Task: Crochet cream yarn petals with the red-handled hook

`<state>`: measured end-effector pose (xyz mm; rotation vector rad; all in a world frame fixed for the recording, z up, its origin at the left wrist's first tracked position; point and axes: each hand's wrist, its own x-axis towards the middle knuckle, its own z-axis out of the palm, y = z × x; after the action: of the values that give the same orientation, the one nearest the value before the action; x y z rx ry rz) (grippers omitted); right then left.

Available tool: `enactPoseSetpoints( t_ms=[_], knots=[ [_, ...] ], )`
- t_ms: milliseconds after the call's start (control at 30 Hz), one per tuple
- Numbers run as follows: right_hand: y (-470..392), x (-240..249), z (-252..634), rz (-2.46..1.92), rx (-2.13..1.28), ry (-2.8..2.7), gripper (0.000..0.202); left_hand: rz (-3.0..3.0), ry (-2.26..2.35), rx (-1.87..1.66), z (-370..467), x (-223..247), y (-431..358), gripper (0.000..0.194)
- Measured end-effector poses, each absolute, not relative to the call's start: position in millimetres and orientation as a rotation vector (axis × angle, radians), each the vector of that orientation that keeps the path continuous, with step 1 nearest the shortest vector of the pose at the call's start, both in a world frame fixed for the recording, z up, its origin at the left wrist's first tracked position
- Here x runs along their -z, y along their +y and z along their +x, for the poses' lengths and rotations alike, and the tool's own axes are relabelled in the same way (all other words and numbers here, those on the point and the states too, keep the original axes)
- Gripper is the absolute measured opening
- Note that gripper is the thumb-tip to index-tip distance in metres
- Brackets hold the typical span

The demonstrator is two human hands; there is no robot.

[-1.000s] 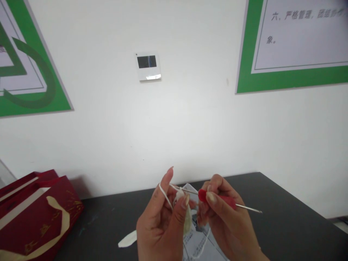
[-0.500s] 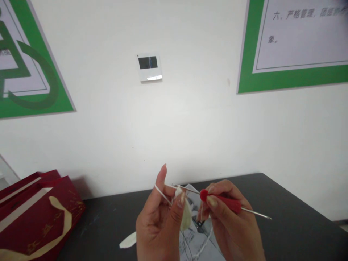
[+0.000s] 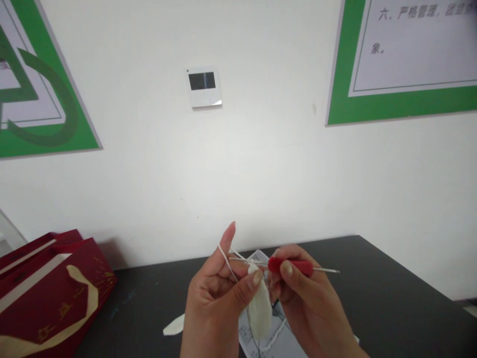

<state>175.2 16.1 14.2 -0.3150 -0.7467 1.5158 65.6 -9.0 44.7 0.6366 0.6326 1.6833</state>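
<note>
red paper bags (image 3: 50, 298) at left, small white wall panel (image 3: 204, 88) between green-bordered posters (image 3: 404, 59)

Soft light, white wall (image 3: 261, 174) brightest near the centre, greyer towards the edges, faint shadow beside the red bag (image 3: 55, 298) at 8 o'clock, small glint on the wall screen (image 3: 204, 89) at 11, blurred lettering on the poster (image 3: 413, 64) at 2

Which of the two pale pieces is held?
The cream piece pinched in the left hand; the other pale piece lies on the dark table.
</note>
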Motion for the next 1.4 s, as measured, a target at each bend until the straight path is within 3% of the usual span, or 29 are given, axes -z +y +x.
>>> enactPoseSetpoints(
  t_ms=[633,1067,1400],
  knots=[
    [15,-21,179,-0.273,-1.762,-0.591,0.015,0.868,0.770,-1.624,54,-38,-10,0.057],
    [22,-20,182,-0.302,-1.732,-0.669,0.014,0.859,0.731,-1.610,52,-38,-6,0.055],
    [29,-14,183,-0.276,-1.907,-0.551,0.014,0.912,0.746,-1.619,54,-39,-10,0.046]
  ],
)
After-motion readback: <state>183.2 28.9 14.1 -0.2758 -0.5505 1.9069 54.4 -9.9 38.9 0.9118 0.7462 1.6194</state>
